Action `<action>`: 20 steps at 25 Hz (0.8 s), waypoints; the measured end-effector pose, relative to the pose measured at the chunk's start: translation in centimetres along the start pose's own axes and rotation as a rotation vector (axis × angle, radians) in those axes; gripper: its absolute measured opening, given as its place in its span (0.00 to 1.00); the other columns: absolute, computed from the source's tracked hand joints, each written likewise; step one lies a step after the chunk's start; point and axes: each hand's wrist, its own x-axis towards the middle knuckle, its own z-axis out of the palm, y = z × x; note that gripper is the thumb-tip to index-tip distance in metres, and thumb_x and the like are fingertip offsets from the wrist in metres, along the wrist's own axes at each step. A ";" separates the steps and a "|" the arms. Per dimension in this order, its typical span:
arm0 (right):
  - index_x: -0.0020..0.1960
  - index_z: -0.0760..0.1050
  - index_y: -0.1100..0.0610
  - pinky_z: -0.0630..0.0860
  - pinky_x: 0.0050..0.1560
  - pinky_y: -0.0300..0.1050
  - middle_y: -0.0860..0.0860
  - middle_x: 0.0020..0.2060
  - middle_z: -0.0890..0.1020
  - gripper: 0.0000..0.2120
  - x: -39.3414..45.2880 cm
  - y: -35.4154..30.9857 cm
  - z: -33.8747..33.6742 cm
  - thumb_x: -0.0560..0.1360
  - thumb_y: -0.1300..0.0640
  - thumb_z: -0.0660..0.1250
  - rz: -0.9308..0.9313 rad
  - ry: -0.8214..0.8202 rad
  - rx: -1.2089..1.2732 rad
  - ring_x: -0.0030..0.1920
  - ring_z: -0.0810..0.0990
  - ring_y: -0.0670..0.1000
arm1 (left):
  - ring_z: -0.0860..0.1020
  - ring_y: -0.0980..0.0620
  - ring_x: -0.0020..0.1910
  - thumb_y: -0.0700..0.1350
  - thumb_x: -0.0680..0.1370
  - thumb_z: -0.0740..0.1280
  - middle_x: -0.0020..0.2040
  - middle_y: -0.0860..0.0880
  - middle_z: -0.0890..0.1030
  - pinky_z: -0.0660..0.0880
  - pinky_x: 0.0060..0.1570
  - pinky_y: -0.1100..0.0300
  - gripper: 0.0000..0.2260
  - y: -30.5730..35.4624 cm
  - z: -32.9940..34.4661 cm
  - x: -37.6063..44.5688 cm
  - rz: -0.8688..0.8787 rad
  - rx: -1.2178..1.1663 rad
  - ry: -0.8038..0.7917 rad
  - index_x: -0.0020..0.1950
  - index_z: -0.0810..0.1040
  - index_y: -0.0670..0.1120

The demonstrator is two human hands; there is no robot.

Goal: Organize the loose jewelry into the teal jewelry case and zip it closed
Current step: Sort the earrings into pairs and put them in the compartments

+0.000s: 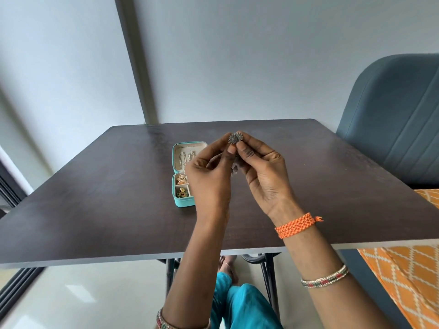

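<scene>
Both hands meet at frame centre above a dark matte table [95, 186]. Left hand [209, 176] and right hand [263, 172] each pinch, fingers curled, a small round spiky metal earring [234, 138]. Teal jewelry case [184, 174] lies open flat, centre-left, partly behind the left hand; gold pieces fill its cream compartments.
</scene>
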 end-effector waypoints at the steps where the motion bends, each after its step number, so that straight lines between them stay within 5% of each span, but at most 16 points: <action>1: 0.45 0.83 0.59 0.80 0.47 0.38 0.53 0.43 0.86 0.10 -0.1 0.0 0.1 0.65 0.66 0.68 0.000 -0.006 -0.002 0.47 0.83 0.49 | 0.82 0.58 0.41 0.33 0.74 0.69 0.38 0.53 0.85 0.77 0.42 0.67 0.08 0.1 -0.1 -0.1 -0.004 0.005 0.015 0.48 0.82 0.45; 20: 0.54 0.79 0.62 0.80 0.42 0.39 0.54 0.44 0.84 0.10 -0.6 -1.2 -0.1 0.77 0.59 0.62 0.218 -0.083 -0.124 0.42 0.82 0.49 | 0.78 0.55 0.32 0.36 0.75 0.69 0.35 0.47 0.83 0.79 0.39 0.65 0.04 1.1 -2.8 0.9 -0.238 0.037 -0.064 0.48 0.82 0.41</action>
